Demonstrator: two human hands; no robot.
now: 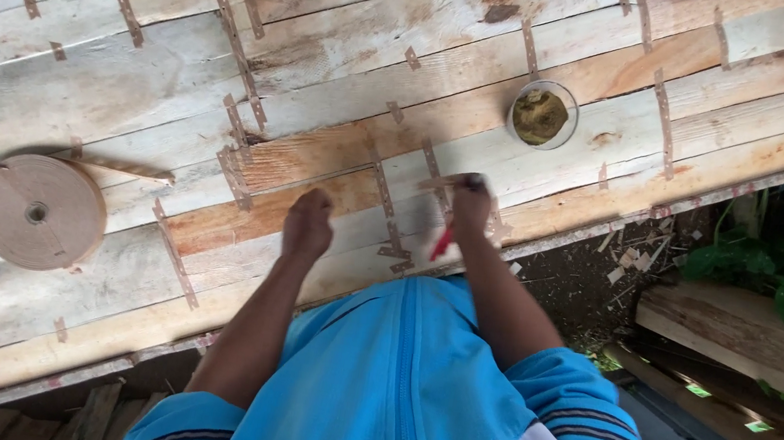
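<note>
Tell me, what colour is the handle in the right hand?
Red; the handle shows in the head view.

Soft even daylight, faint shadows, hands slightly motion-blurred.

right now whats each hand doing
left hand: closed fist resting on the wooden sheet, holding nothing visible
right hand: shut on a red-handled tool
</note>
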